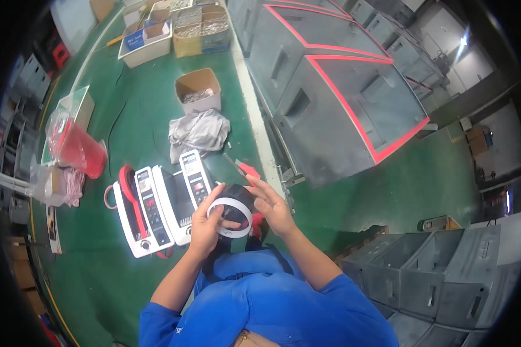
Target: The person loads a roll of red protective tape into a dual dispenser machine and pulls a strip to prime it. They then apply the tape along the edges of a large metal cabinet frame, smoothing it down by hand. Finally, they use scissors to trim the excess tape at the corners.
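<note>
A roll of black tape with a white core (237, 196) is held in front of my body. My left hand (204, 225) is closed on it, with fingers through the core and the thumb on the near side. Beside the roll's right side is my right hand (278, 214), its fingers stretched out; whether they touch the tape I cannot tell. Just beyond the hands lies a red-handled cutter (249, 169). To the left, two white devices with control panels (150, 211) rest on the green floor, the outer one with a red cable (131, 191) along it.
A grey cloth (200, 134) and a cardboard box of small metal parts (198, 92) lie ahead. Large grey metal cabinets (330, 115), one edged in red, stand at the right. A red bucket in plastic (81, 149) is at the left. More grey cabinets (428, 277) are near right.
</note>
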Action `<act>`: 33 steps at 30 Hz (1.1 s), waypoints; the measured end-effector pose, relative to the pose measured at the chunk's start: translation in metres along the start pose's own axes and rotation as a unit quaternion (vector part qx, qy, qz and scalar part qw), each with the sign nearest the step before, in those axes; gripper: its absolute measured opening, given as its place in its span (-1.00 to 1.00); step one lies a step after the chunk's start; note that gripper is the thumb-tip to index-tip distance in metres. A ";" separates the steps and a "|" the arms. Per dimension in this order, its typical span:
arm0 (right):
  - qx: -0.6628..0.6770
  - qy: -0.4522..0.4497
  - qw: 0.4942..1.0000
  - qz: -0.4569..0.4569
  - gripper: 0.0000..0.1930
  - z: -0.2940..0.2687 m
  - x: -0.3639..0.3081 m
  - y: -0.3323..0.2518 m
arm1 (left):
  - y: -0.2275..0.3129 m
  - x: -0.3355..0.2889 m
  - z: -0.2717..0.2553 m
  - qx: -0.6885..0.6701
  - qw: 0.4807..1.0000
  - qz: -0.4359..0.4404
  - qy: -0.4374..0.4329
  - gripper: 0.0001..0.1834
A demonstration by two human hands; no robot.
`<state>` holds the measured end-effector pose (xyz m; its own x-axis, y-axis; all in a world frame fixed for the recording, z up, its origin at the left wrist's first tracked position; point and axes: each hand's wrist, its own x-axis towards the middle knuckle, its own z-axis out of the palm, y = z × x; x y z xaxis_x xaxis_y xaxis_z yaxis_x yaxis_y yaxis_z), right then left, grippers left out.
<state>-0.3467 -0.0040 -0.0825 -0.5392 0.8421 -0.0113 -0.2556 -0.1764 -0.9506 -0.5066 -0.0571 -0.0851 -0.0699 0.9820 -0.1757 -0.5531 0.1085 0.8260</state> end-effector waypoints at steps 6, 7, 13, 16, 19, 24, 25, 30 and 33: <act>0.232 -0.022 0.970 0.067 -0.35 -0.018 0.010 0.031 | -0.015 0.019 0.014 -0.066 0.991 -0.104 -0.046 -0.55; 0.222 -0.020 0.973 0.060 -0.32 -0.016 0.010 0.035 | -0.013 0.020 0.011 -0.081 0.988 -0.128 -0.039 -0.56; 0.340 0.229 0.907 0.096 -0.54 -0.050 -0.004 0.035 | -0.025 0.078 0.015 -0.094 0.981 -0.169 -0.001 -0.54; 0.339 0.297 0.882 0.140 -0.49 -0.068 -0.021 0.041 | -0.042 0.134 0.002 -0.140 0.977 -0.136 0.087 -0.55; 0.323 0.309 0.879 0.166 -0.48 -0.071 -0.031 0.051 | -0.038 0.174 0.002 -0.067 0.983 -0.077 0.152 -0.42; 0.320 0.314 0.871 0.201 -0.50 -0.075 -0.029 0.067 | -0.042 0.151 -0.013 0.248 0.956 0.037 0.154 -0.31; 0.311 0.313 0.873 0.209 -0.51 -0.079 -0.027 0.072 | -0.027 0.139 -0.015 0.237 0.963 0.035 0.125 -0.39; 0.274 0.301 0.889 0.212 -0.53 -0.082 -0.013 0.081 | 0.062 0.087 -0.070 0.165 0.961 0.155 0.159 -0.66; 0.266 0.299 0.888 0.226 -0.53 -0.081 -0.010 0.091 | 0.098 0.052 -0.117 0.132 0.920 0.237 0.284 -0.66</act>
<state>-0.3000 0.0126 -0.1942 -0.2010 0.7162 -0.6684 -0.5503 -0.6470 -0.5278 -0.6621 -0.0139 -0.0758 -0.7153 0.6971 0.0490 -0.1326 -0.2042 0.9699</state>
